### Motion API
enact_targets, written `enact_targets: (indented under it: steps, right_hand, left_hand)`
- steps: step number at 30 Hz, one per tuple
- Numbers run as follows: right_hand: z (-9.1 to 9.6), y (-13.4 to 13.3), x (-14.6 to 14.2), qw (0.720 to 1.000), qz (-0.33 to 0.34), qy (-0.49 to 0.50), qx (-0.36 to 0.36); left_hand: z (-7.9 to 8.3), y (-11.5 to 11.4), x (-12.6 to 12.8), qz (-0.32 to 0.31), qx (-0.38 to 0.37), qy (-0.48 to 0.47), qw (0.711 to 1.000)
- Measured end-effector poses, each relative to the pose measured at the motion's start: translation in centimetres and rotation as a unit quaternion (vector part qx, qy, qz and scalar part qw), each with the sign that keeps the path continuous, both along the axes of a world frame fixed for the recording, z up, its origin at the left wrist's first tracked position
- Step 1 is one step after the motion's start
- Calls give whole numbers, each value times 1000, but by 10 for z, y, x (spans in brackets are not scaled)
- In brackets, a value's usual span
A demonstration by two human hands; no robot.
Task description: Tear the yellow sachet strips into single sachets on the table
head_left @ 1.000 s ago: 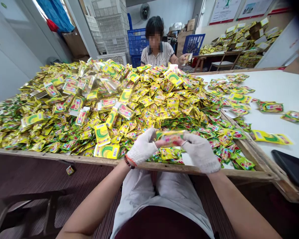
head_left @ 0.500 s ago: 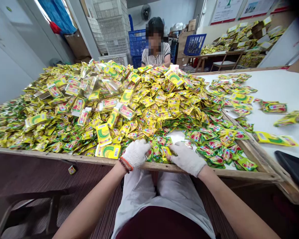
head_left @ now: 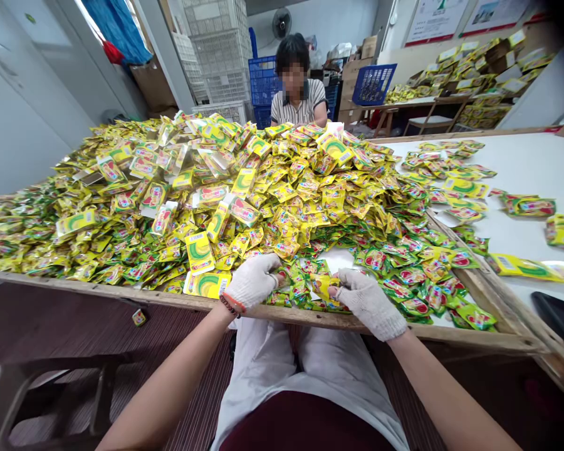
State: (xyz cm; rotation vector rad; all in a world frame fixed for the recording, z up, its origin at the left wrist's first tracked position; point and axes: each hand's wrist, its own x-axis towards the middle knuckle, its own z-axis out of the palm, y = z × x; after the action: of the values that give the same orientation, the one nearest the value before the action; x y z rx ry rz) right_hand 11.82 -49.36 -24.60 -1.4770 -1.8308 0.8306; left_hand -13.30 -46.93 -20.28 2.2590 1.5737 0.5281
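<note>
My left hand (head_left: 254, 280), in a white knitted glove with bare fingertips, is curled at the table's front edge, its thumb and fingers closed. What it may pinch among the green packets is hidden. My right hand (head_left: 370, 302), gloved alike, has its fingertips closed on the edge of a small yellow packet (head_left: 320, 287). Small green packets (head_left: 305, 266) lie between and around both hands. Beside my left hand rest flat yellow boxes (head_left: 200, 252) with a green curved print. A large heap of yellow packets (head_left: 310, 194) rises behind.
A wooden rim (head_left: 491, 291) divides the heap from a white tabletop (head_left: 521, 163) with filled boxes and a dark tray (head_left: 557, 319). Across the heap sits a person in a striped shirt (head_left: 305, 108). Crates (head_left: 219, 56) stand behind; a stool (head_left: 61, 401) is at lower left.
My right hand has lifted slightly, shifted right and closed on a yellow packet. My left hand has risen slightly from the packets. The camera view has turned a little left.
</note>
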Motion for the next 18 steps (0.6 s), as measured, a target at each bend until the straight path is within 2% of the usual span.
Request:
enact_targets:
  steps: [3,6,8,12,15,18]
  right_hand:
    - [1,-6,-13,985,16,164,-57]
    - [3,-8,-28,962,45,248,-104]
    - [3,-5,-32,969,46,223,-98]
    - [3,1,-30,987,19,155,-40]
    - [3,-1,-30,991,10,134,-15]
    - [2,-4,-36,991,-5,132,18]
  left_hand:
    - [-4,-4,2,33,-42,-175,983]
    - [-14,-13,14,48,-151,-316,935]
    - [-18,-21,22,46,-206,-372,904]
    - [-17,-30,32,14,-208,-452,868]
    - [-17,-29,36,1,-191,-478,857]
    - [-22,-28,40,31,-165,-471,866]
